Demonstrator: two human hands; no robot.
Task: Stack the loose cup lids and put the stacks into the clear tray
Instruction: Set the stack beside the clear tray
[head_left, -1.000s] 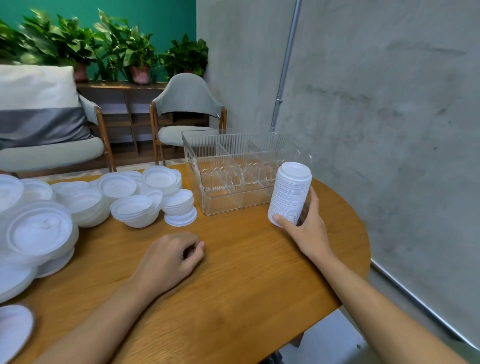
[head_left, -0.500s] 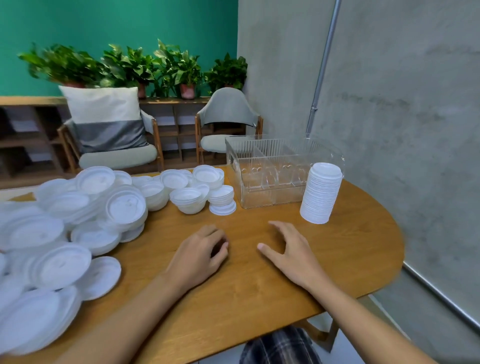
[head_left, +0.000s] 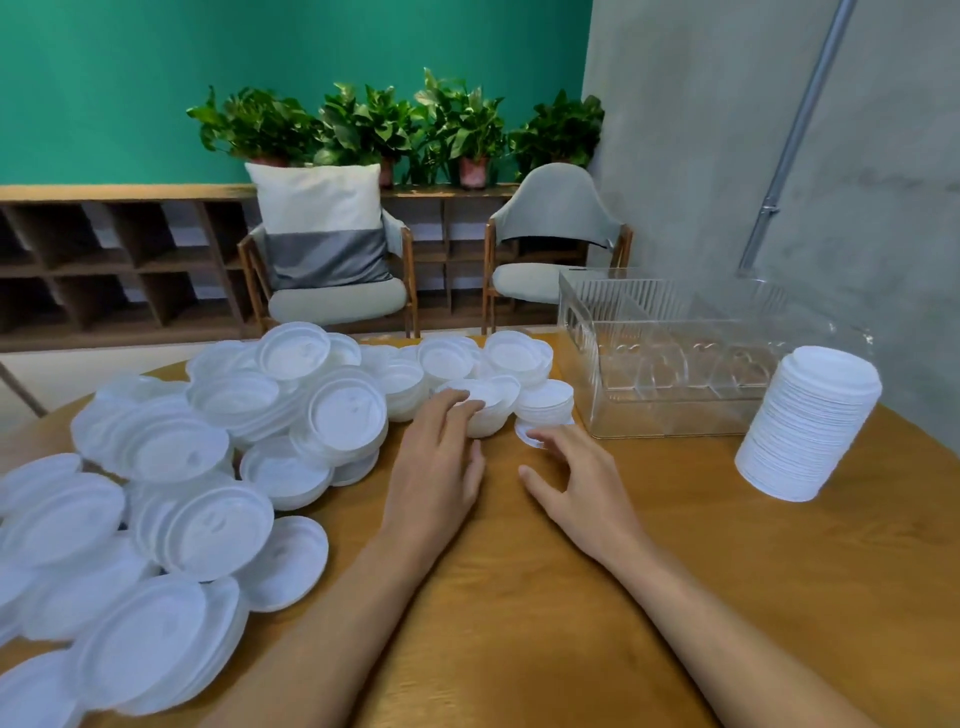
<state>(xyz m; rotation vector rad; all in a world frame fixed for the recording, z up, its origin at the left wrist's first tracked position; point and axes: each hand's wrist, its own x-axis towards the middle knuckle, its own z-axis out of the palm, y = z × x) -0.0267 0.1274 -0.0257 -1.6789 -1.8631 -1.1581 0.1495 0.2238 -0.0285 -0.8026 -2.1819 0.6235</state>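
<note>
**Lid sorting: gathering the next stack**

Item 1, hands. The left hand (head_left: 441, 457) lies flat-fingered on the table (head_left: 519, 649), its fingertips resting on a small nest of lids (head_left: 485, 415). It grips nothing. The right hand (head_left: 576, 483) is spread and loosely curved, holding nothing, with its fingertips at the edge of a single lid (head_left: 530, 435). Whether they touch it cannot be told.

Item 2, stock. The loose lids (head_left: 208, 467) are heaped across the left half of the table, overlapping at mixed tilts. 1 tall stack (head_left: 810, 421) stands on the table just right of the clear tray (head_left: 665, 423), outside it. The tray compartments appear to hold no lids.

Item 3, orientation. The tall stack's long axis runs near vertical, flat top up. Its upper end leans slightly right, which may be lens distortion. The small nest looks to sit hollow side up. The single lid lies flat.

Item 4, handling advice, as judgement. Gather lids that face the same way, and turn any odd one over before nesting it. Square the rims between both palms so they seat. Keep each stack low enough to lie in 1 compartment. Carry it gripped round the sides, because thin lids slide apart when tipped.
</note>
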